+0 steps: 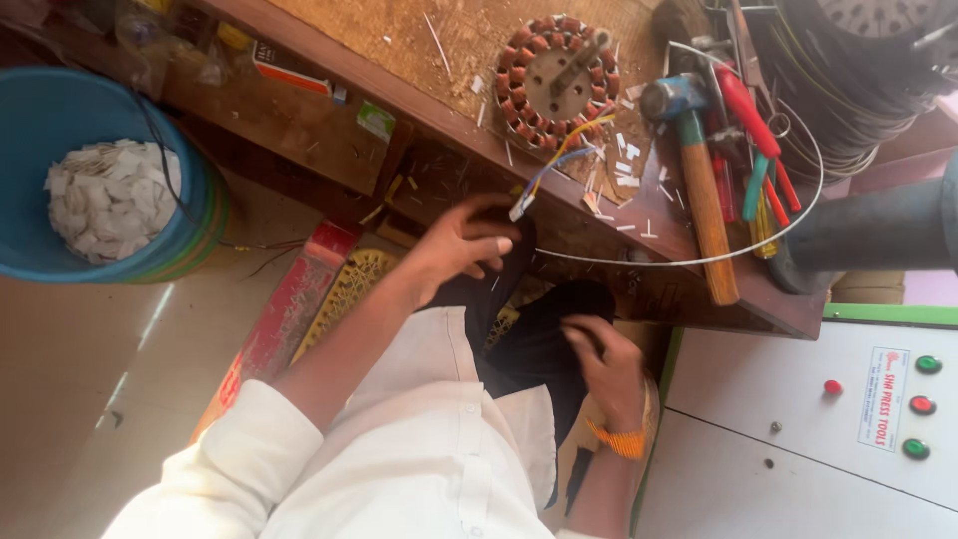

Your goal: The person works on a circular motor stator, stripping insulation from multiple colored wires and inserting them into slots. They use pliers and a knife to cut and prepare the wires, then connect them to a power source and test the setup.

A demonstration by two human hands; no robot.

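Observation:
My left hand (461,247) is raised below the edge of the wooden bench (329,130), its fingers curled near the loose coloured wire ends (544,172); whether it pinches anything I cannot tell. Those wires run up to a round motor stator (557,82) wound with copper coils, which lies on the bench top. My right hand (606,367), with an orange band at the wrist, rests lower on dark cloth (534,344) over my lap, fingers bent into the fabric.
A wooden-handled hammer (699,170) and red and green handled tools (755,150) lie right of the stator. A blue tub (40,130) of white paper scraps stands at left. A white control box (798,419) with coloured buttons is at lower right; a wire spool (858,70) sits at upper right.

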